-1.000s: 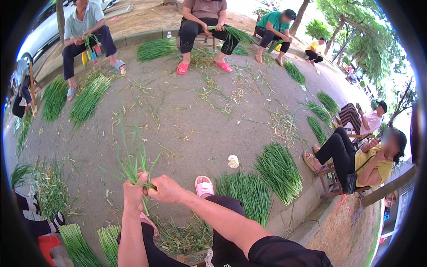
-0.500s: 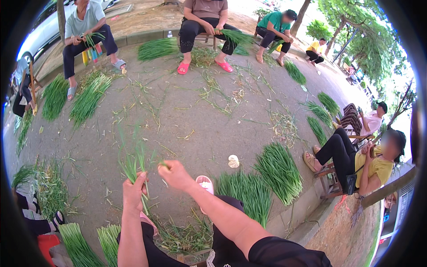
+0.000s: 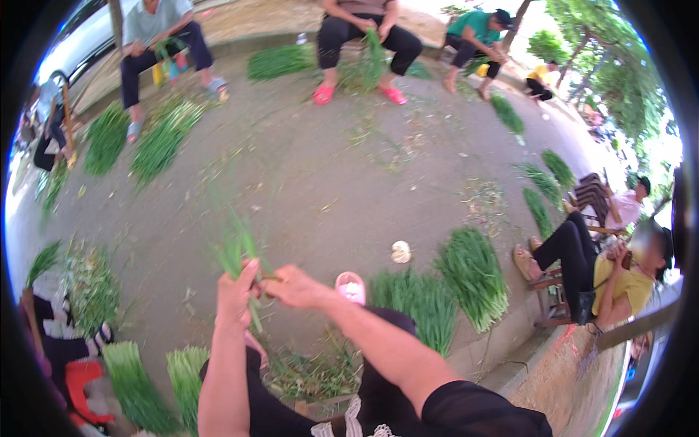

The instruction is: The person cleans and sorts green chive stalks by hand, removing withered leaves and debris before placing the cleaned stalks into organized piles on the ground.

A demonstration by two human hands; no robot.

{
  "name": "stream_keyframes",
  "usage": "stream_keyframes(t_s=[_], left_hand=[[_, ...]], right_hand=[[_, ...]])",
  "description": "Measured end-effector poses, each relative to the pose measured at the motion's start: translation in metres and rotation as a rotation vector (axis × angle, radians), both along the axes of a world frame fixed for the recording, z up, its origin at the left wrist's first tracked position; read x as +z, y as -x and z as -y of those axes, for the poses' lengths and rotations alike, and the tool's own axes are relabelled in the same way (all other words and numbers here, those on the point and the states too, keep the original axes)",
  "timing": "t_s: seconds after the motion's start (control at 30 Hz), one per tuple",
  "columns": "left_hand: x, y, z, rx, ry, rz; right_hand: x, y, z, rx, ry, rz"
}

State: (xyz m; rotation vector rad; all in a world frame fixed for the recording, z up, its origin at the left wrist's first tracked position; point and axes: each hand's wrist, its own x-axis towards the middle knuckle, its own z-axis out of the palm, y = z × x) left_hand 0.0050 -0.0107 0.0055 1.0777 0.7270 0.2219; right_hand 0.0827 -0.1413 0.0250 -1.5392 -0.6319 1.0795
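Between our two hands, low in the middle of the view, we are holding a small bunch of green onions. Its long axis is running near upright, leaves fanning up and away from us, stalk ends hanging below the grip. Our left hand is clenching the stalks from the left side. Our right hand is meeting it from the right, fingers pinching at the same point on the stalks; both hands are touching each other there, equally near the bunch.

Below our forearms we are noting a heap of trimmings on the ground. Just to the right, sorted green piles are lying in rows beside a pink sandal. No containers are showing near us. Farther out on the paved ground, other seated people are working with their own piles.
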Motion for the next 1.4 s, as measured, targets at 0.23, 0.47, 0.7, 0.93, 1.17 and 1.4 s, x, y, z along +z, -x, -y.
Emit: stream_keyframes(t_s=[0.23, 0.47, 0.7, 0.93, 1.17, 1.4], left_hand=[[0.000, -0.002, -0.001, -0.072, 0.018, 0.024], [0.005, -0.001, -0.002, -0.092, 0.102, 0.055], [0.007, 0.000, -0.002, -0.091, 0.092, 0.053], [0.016, 0.002, -0.002, -0.246, -0.048, 0.036], [0.023, 0.005, -0.002, -0.359, -0.022, 0.012], [0.011, 0.003, 0.000, -0.334, -0.035, 0.024]], right_hand=[[0.003, 0.003, -0.003, -0.030, 0.067, -0.084], [-0.021, 0.002, -0.003, -0.058, -0.010, 0.074], [-0.021, -0.001, -0.001, -0.083, 0.025, 0.270], [-0.015, -0.006, -0.001, -0.238, 0.031, 0.187], [-0.013, -0.008, 0.003, -0.217, 0.005, 0.054], [-0.010, -0.006, 0.004, -0.249, 0.047, 0.107]])
